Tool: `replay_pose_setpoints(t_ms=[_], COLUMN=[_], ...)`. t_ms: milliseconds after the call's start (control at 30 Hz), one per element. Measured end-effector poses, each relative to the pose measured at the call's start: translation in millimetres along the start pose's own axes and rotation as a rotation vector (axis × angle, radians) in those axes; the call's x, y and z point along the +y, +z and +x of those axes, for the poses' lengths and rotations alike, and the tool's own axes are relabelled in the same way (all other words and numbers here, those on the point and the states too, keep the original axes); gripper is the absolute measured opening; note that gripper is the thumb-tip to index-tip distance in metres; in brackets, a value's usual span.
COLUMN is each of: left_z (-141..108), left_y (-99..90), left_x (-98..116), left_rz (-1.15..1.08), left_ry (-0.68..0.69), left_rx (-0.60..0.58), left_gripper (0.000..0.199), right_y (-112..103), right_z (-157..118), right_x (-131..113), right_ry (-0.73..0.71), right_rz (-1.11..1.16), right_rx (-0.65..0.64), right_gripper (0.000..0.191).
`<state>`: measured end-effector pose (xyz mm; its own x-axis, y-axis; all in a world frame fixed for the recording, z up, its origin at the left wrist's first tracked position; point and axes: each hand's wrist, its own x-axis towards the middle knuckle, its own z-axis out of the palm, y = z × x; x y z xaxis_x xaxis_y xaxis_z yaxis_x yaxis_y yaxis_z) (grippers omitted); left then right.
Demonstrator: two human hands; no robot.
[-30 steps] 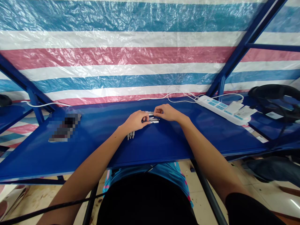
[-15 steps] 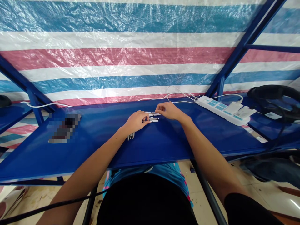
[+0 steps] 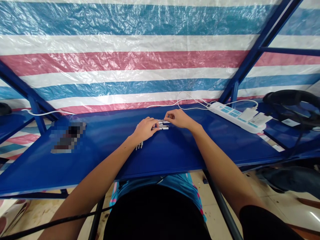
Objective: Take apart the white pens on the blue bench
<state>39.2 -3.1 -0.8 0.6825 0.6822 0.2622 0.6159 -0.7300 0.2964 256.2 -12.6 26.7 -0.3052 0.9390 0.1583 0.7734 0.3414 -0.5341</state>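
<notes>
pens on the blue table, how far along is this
Done: the white pens already lie grouped side by side on the blue table. In hand: the left hand covers them while the right hand touches their far end. Left: they rest on the table, none lifted; how much remains can't be told from this view.

**Bare left hand (image 3: 145,129) and bare right hand (image 3: 180,119) lying close, fingertips (image 3: 158,128) nearly meeting**

Long bare left forearm (image 3: 100,168) is slanting up and inward from lower left, its wrist nearly straight, back of the hand facing up, fingers pointing rightward. Long bare right forearm (image 3: 220,158) is slanting inward from lower right, with a black fabric sleeve (image 3: 265,223) covering the upper arm. Right hand is arching knuckles-up, its fingers curling leftward. The two sets of fingertips are sitting just apart. Any grip is hidden beneath the fingers.
</notes>
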Motion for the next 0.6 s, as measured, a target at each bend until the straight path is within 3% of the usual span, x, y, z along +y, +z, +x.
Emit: replay_pose_setpoints(t_ms=[267, 433, 600], left_z=[0.6, 0.5, -0.4], left_y=[3.6, -4.4, -10.4], left_x=[-5.7, -17.3, -25.1], left_rz=[-0.016, -0.042, -0.042], left_ry=[0.035, 0.008, -0.047], left_rx=[0.07, 0.182, 0.191], left_gripper=[0.012, 0.021, 0.023], right_y=[4.3, 2.8, 5.4], right_z=[1.7, 0.6, 1.1], right_x=[3.1, -2.4, -2.4], right_ry=[-0.028, 0.023, 0.065], right_rz=[-0.004, -0.033, -0.043], right_rx=[0.071, 0.114, 0.132], right_gripper=[0.017, 0.015, 0.014])
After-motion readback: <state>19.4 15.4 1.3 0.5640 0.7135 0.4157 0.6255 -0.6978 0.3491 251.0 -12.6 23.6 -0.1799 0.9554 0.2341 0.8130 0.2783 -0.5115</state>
